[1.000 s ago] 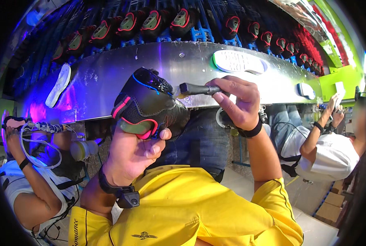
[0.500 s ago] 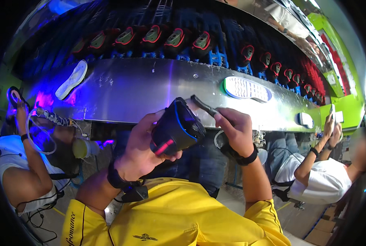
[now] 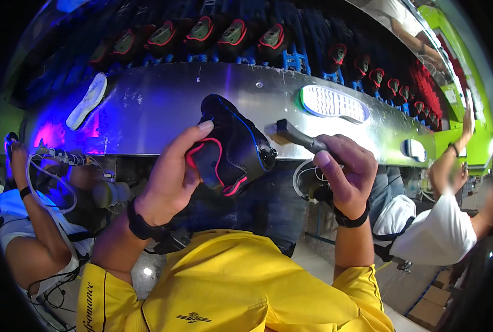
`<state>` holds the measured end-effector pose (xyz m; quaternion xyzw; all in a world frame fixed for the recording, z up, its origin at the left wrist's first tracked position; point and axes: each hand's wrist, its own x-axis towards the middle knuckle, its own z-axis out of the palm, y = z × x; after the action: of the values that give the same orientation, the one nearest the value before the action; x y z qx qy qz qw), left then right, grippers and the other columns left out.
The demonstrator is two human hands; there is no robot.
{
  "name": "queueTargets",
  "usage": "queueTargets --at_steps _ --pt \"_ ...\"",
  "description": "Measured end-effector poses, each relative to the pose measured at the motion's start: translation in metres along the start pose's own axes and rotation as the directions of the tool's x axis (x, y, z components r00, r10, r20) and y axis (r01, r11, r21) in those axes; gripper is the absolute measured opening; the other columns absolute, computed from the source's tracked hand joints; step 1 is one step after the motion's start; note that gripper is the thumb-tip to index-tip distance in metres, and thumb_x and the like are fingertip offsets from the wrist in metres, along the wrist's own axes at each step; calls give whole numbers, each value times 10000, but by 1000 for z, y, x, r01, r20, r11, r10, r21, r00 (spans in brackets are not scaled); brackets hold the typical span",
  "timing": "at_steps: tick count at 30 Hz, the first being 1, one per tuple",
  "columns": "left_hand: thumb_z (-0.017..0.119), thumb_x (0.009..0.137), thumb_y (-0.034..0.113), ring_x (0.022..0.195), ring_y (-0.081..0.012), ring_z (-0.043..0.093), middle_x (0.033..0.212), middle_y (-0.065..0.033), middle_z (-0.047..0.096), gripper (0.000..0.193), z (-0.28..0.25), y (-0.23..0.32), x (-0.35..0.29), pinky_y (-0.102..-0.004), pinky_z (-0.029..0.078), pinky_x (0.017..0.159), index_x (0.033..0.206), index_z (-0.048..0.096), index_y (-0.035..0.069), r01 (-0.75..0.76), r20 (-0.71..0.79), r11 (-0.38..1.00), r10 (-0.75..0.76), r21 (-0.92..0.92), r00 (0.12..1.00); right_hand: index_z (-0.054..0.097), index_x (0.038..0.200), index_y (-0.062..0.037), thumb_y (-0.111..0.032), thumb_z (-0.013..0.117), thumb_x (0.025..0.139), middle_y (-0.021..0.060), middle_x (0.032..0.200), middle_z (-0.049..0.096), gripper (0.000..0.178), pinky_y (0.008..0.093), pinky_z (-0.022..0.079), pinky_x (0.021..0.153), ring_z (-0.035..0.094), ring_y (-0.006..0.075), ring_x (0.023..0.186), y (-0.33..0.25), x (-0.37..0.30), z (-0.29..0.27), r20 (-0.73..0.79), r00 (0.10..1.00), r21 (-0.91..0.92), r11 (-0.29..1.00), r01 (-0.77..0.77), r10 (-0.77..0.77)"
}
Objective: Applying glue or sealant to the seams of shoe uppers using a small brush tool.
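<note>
The fingers of the left hand [image 3: 169,177] were mostly hidden behind the dark shoe upper [image 3: 232,149], whose far side was out of sight too. The rear end of the brush [image 3: 299,137] was covered by the grip of the right hand [image 3: 352,172]. Below both hands, the yellow shirt [image 3: 218,282] was cut off by the lower edge. Outward from the left hand, a seated co-worker [image 3: 33,249] ran into the black rim, holding a dark thing [image 3: 11,139] too small to identify. Outward from the right hand, another co-worker [image 3: 437,232] had a blurred head. Far beyond the left hand, the leftmost racked shoe [image 3: 100,52] faded into darkness.
</note>
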<state>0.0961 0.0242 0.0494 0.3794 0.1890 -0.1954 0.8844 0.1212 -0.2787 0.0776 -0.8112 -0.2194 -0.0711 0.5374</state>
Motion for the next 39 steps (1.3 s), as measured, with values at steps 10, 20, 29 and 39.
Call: queueTargets --at_steps 10,20,29,39 --pt "636 1073 296 1042 -140 763 1160 -47 783 333 4 6 -9 -290 611 909 1280 714 47 -54 -28 995 56 90 998 775 1078 73 -53 777 881 99 752 676 233 267 414 537 580 124 572 -21 14 -9 75 995 -111 991 72 -64" --pt "678 1050 338 993 -128 767 1145 -33 782 323 6 4 -11 -310 628 853 1248 719 88 -33 -112 997 40 63 993 790 1039 24 -55 794 784 108 756 703 266 307 457 543 599 198 560 -18 22 -11 120 962 -249 931 268 -245" --pt "607 1073 440 877 -297 774 1061 -86 788 406 5 8 -16 -432 655 737 1312 683 122 72 -65 997 -73 -10 995 799 1031 -16 -107 813 704 112 800 734 340 351 534 592 680 262 633 -7 34 -17 180 833 -353 756 551 -523" --pt "542 1090 452 858 -307 768 1125 -134 774 424 -10 6 -14 -425 642 698 1308 676 114 53 -47 992 -59 -115 997 806 1023 -34 -116 810 699 96 806 739 335 337 512 581 654 240 616 10 24 -23 186 856 -397 760 515 -483"
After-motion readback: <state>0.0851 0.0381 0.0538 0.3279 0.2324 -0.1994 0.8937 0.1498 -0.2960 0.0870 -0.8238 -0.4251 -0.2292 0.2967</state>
